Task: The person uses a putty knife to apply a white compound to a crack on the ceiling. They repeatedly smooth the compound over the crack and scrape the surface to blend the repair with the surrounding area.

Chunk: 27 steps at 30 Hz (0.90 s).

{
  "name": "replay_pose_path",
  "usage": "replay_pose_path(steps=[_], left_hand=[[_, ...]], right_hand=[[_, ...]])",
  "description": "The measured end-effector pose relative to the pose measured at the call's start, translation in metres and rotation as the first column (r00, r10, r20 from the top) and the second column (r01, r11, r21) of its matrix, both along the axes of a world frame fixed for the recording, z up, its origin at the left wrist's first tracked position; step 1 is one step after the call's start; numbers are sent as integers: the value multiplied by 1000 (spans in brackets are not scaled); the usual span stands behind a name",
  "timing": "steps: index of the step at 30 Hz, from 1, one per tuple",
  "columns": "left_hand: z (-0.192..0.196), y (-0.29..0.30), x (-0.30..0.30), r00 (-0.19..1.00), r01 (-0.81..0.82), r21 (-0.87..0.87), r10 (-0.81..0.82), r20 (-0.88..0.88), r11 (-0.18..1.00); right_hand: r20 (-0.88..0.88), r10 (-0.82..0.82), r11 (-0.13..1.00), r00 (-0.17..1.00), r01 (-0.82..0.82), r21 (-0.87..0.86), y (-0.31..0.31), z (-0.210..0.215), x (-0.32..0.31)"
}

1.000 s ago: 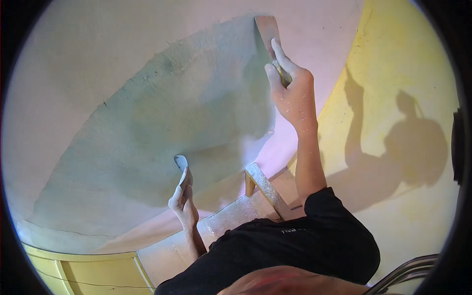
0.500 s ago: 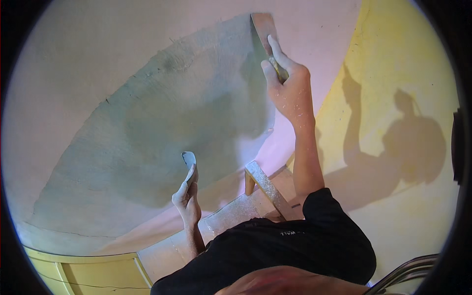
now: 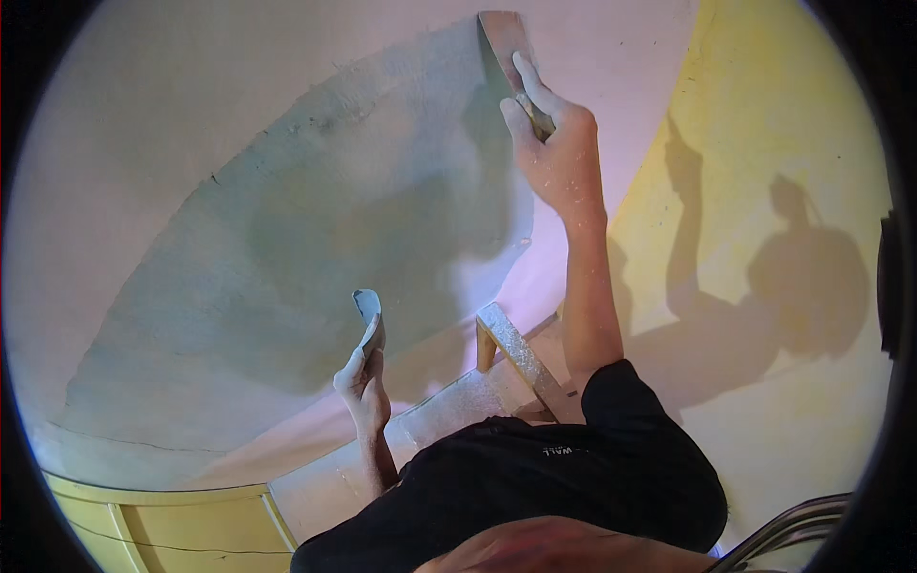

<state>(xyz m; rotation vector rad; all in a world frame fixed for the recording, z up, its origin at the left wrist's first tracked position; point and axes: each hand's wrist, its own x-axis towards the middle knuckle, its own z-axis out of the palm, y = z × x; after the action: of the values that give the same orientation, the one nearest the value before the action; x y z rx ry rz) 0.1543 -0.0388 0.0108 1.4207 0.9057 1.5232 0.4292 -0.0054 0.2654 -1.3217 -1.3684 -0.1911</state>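
My right hand [image 3: 557, 158] is raised high and grips a flat trowel [image 3: 503, 40], whose blade lies against the upper edge of a large grey patch of wet plaster [image 3: 315, 239] on a pale surface. Lower down, my left hand [image 3: 361, 380] holds a small putty knife [image 3: 367, 307] loaded with grey plaster, held just off the patch's lower part. Both hands and forearms are speckled with white. My black shirt [image 3: 535, 487] fills the bottom middle.
A yellow wall [image 3: 764, 124] on the right carries the shadow of an arm and head. A plaster-spattered wooden ladder top [image 3: 516, 353] stands between my arms. Yellow panelled woodwork [image 3: 162, 525] sits bottom left, a metal tube frame [image 3: 793, 525] bottom right.
My right hand has slid the trowel slightly up and to the left along the plaster edge. My left hand with the putty knife has drifted a little to the right.
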Motion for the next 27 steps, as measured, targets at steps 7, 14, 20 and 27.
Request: replay_pose_path(steps=[7,14,20,27], left_hand=[[14,-8,-3,999,-9,4,9,-43,1000],[12,-13,-4,999,-54,9,54,-11,999],[20,-17,-2,998,-69,27,69,-7,997],[23,-19,1,1000,3,-22,-3,-12,1000]], right_hand=[[28,-37,999,999,37,-28,-4,7,0],[16,-8,999,1000,7,40,-3,-3,-2],[75,-30,998,997,26,56,-3,-2,-2],[38,-17,999,999,16,30,-1,-1,-8]])
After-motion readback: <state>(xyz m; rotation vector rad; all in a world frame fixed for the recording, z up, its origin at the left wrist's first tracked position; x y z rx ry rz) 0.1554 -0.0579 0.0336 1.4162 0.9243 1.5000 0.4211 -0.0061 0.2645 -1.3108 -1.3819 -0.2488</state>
